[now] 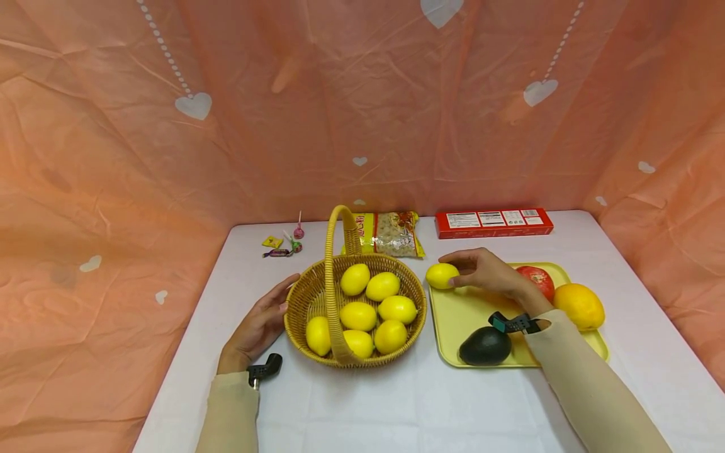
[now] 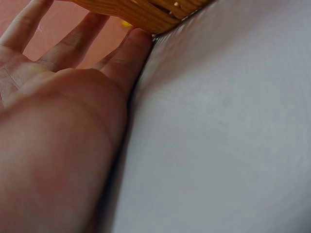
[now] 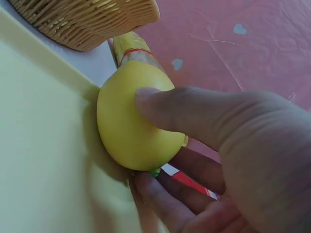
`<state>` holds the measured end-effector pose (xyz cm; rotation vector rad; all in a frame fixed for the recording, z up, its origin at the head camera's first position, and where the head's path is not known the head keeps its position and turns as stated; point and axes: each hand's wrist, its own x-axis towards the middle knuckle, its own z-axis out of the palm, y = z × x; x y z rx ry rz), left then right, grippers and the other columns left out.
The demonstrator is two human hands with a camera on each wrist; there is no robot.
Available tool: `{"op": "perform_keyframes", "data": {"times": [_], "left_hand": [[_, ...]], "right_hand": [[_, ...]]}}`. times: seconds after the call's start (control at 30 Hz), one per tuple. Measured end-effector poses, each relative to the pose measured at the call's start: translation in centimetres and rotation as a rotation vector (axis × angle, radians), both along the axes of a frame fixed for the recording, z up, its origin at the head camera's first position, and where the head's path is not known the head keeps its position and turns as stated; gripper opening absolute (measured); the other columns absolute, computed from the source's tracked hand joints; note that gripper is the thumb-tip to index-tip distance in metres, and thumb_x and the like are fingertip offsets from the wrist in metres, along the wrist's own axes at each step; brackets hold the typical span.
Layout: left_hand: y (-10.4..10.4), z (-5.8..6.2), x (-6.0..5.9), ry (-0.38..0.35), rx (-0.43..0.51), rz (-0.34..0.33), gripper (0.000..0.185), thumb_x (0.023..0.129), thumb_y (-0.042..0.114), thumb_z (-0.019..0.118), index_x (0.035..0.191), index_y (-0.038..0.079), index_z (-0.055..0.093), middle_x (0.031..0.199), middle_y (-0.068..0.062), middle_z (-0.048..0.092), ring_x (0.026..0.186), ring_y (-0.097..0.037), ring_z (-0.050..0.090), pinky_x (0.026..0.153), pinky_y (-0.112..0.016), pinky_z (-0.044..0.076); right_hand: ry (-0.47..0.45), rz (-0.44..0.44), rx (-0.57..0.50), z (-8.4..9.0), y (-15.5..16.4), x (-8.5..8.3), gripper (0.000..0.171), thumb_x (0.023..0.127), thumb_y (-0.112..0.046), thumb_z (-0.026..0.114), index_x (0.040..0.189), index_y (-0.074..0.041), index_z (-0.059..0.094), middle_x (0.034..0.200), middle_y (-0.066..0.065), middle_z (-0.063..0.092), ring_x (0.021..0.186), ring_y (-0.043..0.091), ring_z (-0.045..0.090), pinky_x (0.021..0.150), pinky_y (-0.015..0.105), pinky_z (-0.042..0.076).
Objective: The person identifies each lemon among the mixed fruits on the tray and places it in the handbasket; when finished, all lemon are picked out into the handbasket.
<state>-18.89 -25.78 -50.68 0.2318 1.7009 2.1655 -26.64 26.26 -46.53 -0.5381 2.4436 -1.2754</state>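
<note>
My right hand (image 1: 481, 272) grips a yellow lemon (image 1: 440, 275) at the far left corner of the pale yellow tray (image 1: 453, 327); the right wrist view shows thumb and fingers (image 3: 194, 114) curled round the lemon (image 3: 131, 116) at the tray's rim (image 3: 43, 145). A wicker basket (image 1: 297, 308) with a tall handle holds several lemons (image 1: 358, 314). My left hand (image 1: 260, 324) lies flat on the white table with straight fingers against the basket's left side; in the left wrist view its fingertips (image 2: 136, 41) touch the basket wall (image 2: 141, 12).
On the tray lie a dark avocado (image 1: 484, 346), a red apple (image 1: 537, 280) and an orange mango (image 1: 579, 306). At the back stand a snack bag (image 1: 391, 233), a red box (image 1: 493, 222) and small candies (image 1: 283, 244). Peach cloth walls surround the table (image 1: 396, 409).
</note>
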Motion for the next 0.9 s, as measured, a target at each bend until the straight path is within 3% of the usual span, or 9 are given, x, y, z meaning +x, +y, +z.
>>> {"op": "perform_keyframes", "data": {"times": [0.17, 0.4, 0.5, 0.73, 0.9], "left_hand": [[0.0, 0.0, 0.0, 0.006, -0.002, 0.001, 0.066, 0.110, 0.006, 0.049, 0.173, 0.013, 0.032, 0.173, 0.002, 0.037, 0.147, -0.007, 0.050, 0.118, -0.025, 0.048], [0.0, 0.0, 0.0, 0.014, 0.008, -0.004, 0.065, 0.111, 0.005, 0.048, 0.173, 0.013, 0.032, 0.167, 0.005, 0.044, 0.144, -0.008, 0.052, 0.117, -0.026, 0.049], [0.0, -0.1, -0.1, 0.017, 0.011, -0.005, 0.064, 0.111, 0.005, 0.047, 0.173, 0.013, 0.032, 0.167, 0.005, 0.044, 0.145, -0.008, 0.052, 0.117, -0.026, 0.049], [0.0, -0.1, 0.0, 0.009, 0.008, 0.000, 0.065, 0.111, 0.006, 0.047, 0.173, 0.013, 0.032, 0.168, 0.005, 0.042, 0.146, -0.007, 0.051, 0.118, -0.025, 0.049], [0.0, -0.1, -0.1, 0.001, 0.008, 0.001, 0.065, 0.110, 0.006, 0.049, 0.173, 0.014, 0.032, 0.171, 0.004, 0.039, 0.148, -0.007, 0.049, 0.118, -0.025, 0.048]], "right_hand": [[0.000, -0.020, 0.013, 0.0, 0.1, 0.5, 0.055, 0.098, -0.021, 0.084, 0.148, -0.004, 0.068, 0.145, 0.019, 0.071, 0.134, 0.037, 0.070, 0.113, 0.047, 0.056], [-0.004, -0.109, -0.100, 1.0, 0.5, 2.1, 0.053, 0.099, -0.027, 0.083, 0.147, -0.009, 0.069, 0.145, 0.016, 0.071, 0.130, 0.035, 0.071, 0.102, 0.022, 0.058], [-0.005, -0.127, -0.165, 1.4, 0.5, 2.9, 0.054, 0.099, -0.026, 0.083, 0.149, -0.010, 0.068, 0.148, 0.015, 0.069, 0.128, 0.029, 0.071, 0.099, 0.018, 0.058], [0.024, -0.066, -0.299, 2.6, -0.8, 4.4, 0.050, 0.100, -0.013, 0.080, 0.146, -0.001, 0.066, 0.145, 0.020, 0.069, 0.120, 0.011, 0.074, 0.098, 0.023, 0.061], [0.082, 0.013, -0.333, 3.2, -2.8, 5.0, 0.046, 0.097, -0.007, 0.082, 0.141, 0.001, 0.070, 0.139, 0.021, 0.072, 0.119, 0.012, 0.075, 0.100, 0.023, 0.060]]}}
